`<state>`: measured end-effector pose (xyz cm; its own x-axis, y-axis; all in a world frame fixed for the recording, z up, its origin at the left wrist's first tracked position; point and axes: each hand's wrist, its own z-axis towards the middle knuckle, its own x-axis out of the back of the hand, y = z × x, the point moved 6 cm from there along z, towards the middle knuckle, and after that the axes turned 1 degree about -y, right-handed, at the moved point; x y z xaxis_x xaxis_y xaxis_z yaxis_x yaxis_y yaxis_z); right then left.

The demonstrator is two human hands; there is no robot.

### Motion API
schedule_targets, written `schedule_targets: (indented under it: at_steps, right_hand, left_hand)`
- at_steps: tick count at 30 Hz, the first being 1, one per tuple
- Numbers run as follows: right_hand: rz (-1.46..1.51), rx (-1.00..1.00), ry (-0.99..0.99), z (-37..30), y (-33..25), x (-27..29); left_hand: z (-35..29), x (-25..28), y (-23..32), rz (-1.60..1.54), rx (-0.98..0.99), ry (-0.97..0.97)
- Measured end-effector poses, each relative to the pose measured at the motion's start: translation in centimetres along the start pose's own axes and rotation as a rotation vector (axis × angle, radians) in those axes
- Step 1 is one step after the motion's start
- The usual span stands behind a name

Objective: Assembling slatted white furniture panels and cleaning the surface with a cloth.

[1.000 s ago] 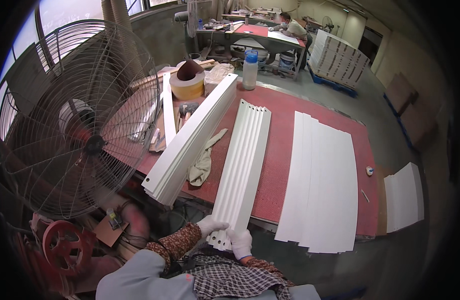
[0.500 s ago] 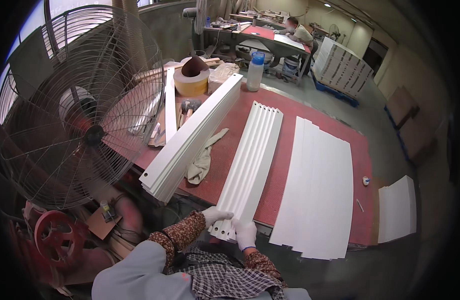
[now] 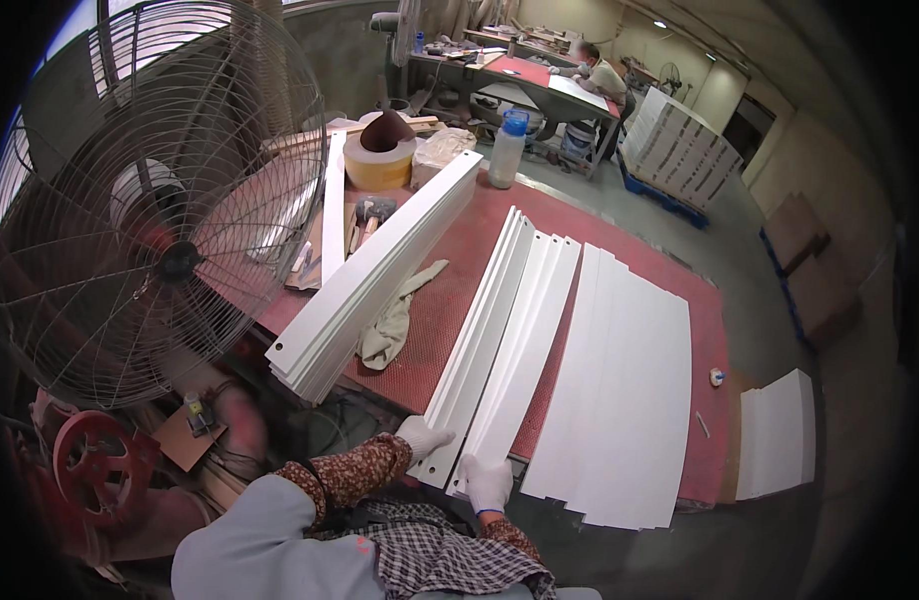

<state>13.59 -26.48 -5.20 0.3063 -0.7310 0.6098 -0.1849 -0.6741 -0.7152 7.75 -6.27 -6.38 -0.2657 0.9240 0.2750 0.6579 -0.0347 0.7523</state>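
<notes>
Several long white slats with holes near their ends lie in two groups in front of me on the red table (image 3: 442, 320). My left hand (image 3: 423, 438), in a white glove, is closed on the near end of the left slats (image 3: 488, 318). With closed fingers, my right hand (image 3: 488, 484), gloved too, grips the near end of the right slats (image 3: 532, 340). A narrow gap runs between the two groups. To the left a thick stack of similar slats (image 3: 370, 285) rests at a slant, and a row of flat white slats (image 3: 615, 390) is spread on the right.
A large wire-caged fan (image 3: 175, 262) stands at the left, above a red handwheel (image 3: 105, 465). A pale cloth (image 3: 388, 330), a yellow roll (image 3: 378, 168), a mallet (image 3: 376, 210) and a blue-lidded bottle (image 3: 508, 150) lie or stand about. A co-worker (image 3: 605, 80) leans over a far table.
The slats, side by side in one bundle before, are now parted into two groups. My right hand has shifted slightly down with its group; the whole view has moved a little.
</notes>
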Motion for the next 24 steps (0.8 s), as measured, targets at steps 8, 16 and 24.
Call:
schedule_targets:
  at_steps: [8,16,24]
  right_hand:
    - [0.082,0.123,-0.091,1.2,0.9,-0.9]
    - [-0.016,0.063,0.030,0.9,1.3,2.3]
    - [0.007,-0.011,-0.080,0.4,1.1,2.0]
  left_hand:
    - [2.3,1.0,-3.9,-0.393,0.003,-0.155]
    - [-0.5,6.6,-0.7,-0.101,-0.014,0.000]
    - [0.7,4.8,-3.7,-0.159,-0.049,-0.115]
